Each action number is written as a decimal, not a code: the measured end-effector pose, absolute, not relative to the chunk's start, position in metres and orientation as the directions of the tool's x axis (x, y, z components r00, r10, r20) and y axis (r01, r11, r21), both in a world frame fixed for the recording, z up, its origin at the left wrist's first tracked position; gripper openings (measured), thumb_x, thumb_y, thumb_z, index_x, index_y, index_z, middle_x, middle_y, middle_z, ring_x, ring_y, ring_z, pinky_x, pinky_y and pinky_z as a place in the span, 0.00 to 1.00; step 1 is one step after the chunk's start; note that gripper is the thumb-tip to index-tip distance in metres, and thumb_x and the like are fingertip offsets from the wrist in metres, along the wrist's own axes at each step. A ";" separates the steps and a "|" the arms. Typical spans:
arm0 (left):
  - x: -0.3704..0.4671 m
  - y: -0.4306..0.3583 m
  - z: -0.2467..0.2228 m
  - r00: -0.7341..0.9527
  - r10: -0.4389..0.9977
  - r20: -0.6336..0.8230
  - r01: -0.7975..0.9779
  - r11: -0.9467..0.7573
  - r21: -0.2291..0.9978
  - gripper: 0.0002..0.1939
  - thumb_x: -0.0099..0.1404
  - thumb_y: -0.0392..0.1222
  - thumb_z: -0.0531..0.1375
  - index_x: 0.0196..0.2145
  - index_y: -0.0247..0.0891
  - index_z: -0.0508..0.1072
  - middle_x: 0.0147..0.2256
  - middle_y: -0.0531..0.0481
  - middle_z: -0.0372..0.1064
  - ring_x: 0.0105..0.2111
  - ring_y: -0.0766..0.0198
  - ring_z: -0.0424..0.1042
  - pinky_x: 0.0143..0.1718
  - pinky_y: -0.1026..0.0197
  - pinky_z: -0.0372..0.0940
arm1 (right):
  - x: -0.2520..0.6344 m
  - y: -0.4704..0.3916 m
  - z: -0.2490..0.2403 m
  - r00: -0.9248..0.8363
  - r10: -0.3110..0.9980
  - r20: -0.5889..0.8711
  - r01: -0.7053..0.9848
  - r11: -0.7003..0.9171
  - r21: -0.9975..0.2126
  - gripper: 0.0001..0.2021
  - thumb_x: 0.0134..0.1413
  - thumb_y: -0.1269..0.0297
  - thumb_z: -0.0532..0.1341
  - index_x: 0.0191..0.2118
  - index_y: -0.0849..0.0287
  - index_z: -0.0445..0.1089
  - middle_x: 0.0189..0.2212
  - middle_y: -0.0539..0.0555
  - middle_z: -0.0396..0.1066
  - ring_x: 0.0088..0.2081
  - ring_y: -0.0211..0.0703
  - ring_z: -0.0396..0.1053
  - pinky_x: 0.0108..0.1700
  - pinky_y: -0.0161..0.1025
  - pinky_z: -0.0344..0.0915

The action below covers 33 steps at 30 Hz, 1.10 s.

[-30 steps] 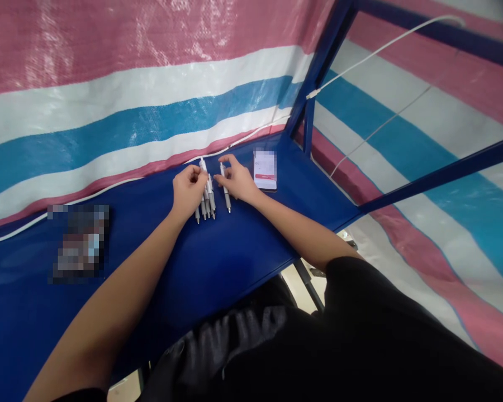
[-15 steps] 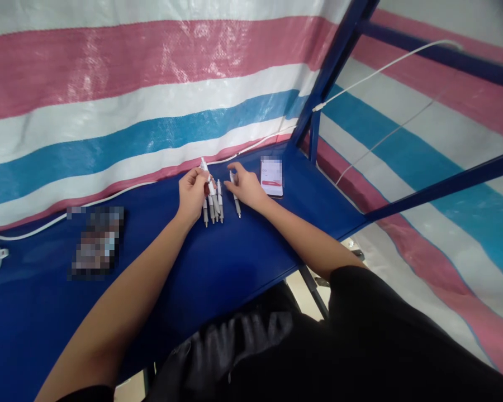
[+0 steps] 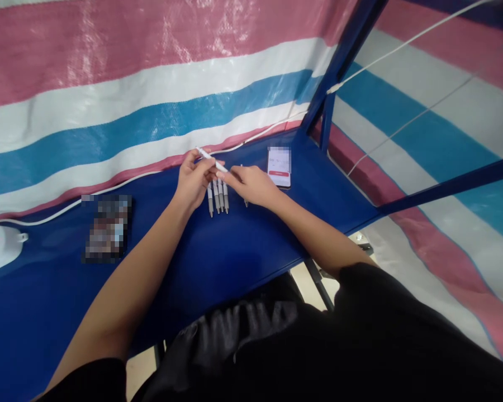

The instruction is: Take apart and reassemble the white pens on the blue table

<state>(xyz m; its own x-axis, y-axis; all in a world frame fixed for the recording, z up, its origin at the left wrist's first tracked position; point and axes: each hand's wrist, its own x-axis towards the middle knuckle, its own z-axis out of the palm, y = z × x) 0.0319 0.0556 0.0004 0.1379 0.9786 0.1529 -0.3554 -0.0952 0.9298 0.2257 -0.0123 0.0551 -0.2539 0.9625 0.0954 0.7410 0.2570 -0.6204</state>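
Since half a second ago the white pen (image 3: 212, 159) has tilted from nearly upright to slanting across both hands, and the right hand (image 3: 251, 184) has slid in to meet it. Fingers of the left hand (image 3: 191, 181) are pinched round the pen's far end, lifted off the blue table (image 3: 235, 251); the right hand's fingertips (image 3: 223, 175) touch its near end, though whether they truly grip it cannot be told. Three more pens (image 3: 218, 196) lie side by side on the table just under the hands, and another pen tip (image 3: 245, 203) pokes out from beneath the right palm.

Just right of that hand lies a phone (image 3: 279, 167), its screen blurred so nothing can be read. A blurred dark packet (image 3: 107, 228) sits well to the left, and a white device (image 3: 0, 248) is at the left edge. Behind the hands a white cable (image 3: 109, 187) runs along the table's back edge against the striped tarp (image 3: 129, 84). Bare blue surface lies open between the hands and the near edge.
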 end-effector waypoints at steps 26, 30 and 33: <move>0.031 0.045 0.018 0.039 0.999 -0.035 -0.316 0.046 0.948 0.16 0.71 0.55 0.76 0.41 0.41 0.83 0.45 0.43 0.88 0.53 0.54 0.88 0.53 0.61 0.82 | 0.252 0.006 0.032 -0.318 0.894 0.314 0.602 0.447 -0.662 0.22 0.79 0.40 0.61 0.40 0.55 0.69 0.31 0.52 0.73 0.34 0.46 0.69 0.41 0.42 0.60; 0.028 0.052 0.009 0.029 1.000 -0.001 -0.334 0.010 0.943 0.15 0.72 0.56 0.76 0.42 0.43 0.83 0.46 0.44 0.88 0.57 0.53 0.87 0.54 0.61 0.83 | 0.252 0.009 0.028 -0.279 0.910 0.308 0.531 0.413 -0.740 0.23 0.77 0.37 0.63 0.44 0.55 0.72 0.33 0.51 0.75 0.34 0.45 0.70 0.44 0.43 0.64; 0.023 0.057 0.001 0.041 0.997 0.064 -0.341 -0.046 0.939 0.17 0.72 0.57 0.75 0.42 0.42 0.82 0.44 0.43 0.87 0.54 0.53 0.87 0.50 0.61 0.84 | 0.252 0.008 0.030 -0.278 0.928 0.247 0.517 0.361 -0.776 0.23 0.79 0.39 0.59 0.39 0.54 0.71 0.30 0.51 0.75 0.32 0.45 0.70 0.44 0.43 0.65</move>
<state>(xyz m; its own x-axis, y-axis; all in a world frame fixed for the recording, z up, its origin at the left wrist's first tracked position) 0.0233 0.0574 0.0014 0.0410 0.9971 0.0636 -0.3412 -0.0459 0.9389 0.2517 0.0078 0.0297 -0.2779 0.9283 0.2472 0.5169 0.3614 -0.7760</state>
